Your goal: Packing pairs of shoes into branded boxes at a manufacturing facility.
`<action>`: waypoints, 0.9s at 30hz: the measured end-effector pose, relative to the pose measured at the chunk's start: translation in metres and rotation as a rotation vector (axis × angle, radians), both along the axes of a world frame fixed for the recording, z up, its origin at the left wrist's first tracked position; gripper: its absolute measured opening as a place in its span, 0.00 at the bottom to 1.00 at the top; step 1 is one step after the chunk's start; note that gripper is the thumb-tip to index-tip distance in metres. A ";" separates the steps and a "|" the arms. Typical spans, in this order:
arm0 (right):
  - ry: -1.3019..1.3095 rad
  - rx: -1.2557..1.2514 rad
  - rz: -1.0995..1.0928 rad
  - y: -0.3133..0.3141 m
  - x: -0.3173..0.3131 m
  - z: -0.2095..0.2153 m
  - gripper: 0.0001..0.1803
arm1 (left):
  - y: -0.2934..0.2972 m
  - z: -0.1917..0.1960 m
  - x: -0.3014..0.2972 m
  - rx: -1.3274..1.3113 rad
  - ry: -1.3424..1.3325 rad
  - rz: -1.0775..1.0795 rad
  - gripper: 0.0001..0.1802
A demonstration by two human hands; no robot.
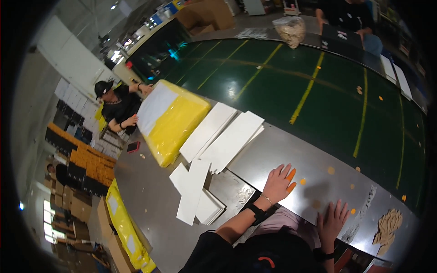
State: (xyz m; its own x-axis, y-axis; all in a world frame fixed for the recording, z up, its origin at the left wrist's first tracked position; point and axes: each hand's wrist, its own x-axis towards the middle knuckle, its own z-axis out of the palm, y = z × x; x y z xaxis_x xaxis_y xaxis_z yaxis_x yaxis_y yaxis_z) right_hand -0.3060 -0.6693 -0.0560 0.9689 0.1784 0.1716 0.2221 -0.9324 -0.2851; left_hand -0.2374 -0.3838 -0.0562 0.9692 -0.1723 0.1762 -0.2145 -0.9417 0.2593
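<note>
My left hand (278, 185) lies flat on the metal table (291, 154), fingers spread, with orange covers on two of its fingertips. My right hand (332, 224) rests on the same metal top farther right, its fingers stretched out. Neither hand holds anything. Left of my left hand are stacks of flat white cardboard pieces: one stack (234, 139) beside another (209, 131), and a looser, crossed pile (195, 191) nearer me. To the right of my right hand sits a small heap of brown cardboard pieces (389, 229).
A green conveyor belt (277, 86) with yellow lines runs beyond the table. A co-worker (120, 107) at the left touches a large yellow-and-white plastic-wrapped package (182, 120). Another person (346, 16) stands across the belt, near a clear bag (291, 31). Orange dots are scattered about.
</note>
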 end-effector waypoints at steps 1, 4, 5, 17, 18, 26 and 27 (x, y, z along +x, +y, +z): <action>-0.008 -0.012 -0.011 -0.001 0.000 -0.001 0.31 | -0.001 0.001 -0.001 0.002 0.000 0.024 0.28; -0.020 -0.027 0.004 -0.002 -0.002 -0.004 0.31 | -0.001 0.002 -0.002 -0.020 -0.017 -0.004 0.28; -0.035 -0.037 0.000 -0.001 -0.002 -0.004 0.32 | 0.000 0.002 -0.003 -0.018 -0.017 0.011 0.28; -0.001 -0.039 -0.011 0.002 -0.001 0.002 0.32 | 0.003 0.001 -0.002 -0.010 0.004 -0.003 0.28; -0.001 -0.044 -0.019 0.002 0.000 0.001 0.32 | 0.003 0.002 -0.002 -0.018 0.006 0.000 0.27; -0.012 -0.025 -0.001 0.000 -0.001 -0.001 0.32 | 0.001 0.001 -0.002 -0.025 -0.027 -0.003 0.26; -0.013 -0.024 -0.005 0.000 -0.001 -0.001 0.32 | 0.001 0.001 -0.002 -0.034 -0.031 0.000 0.26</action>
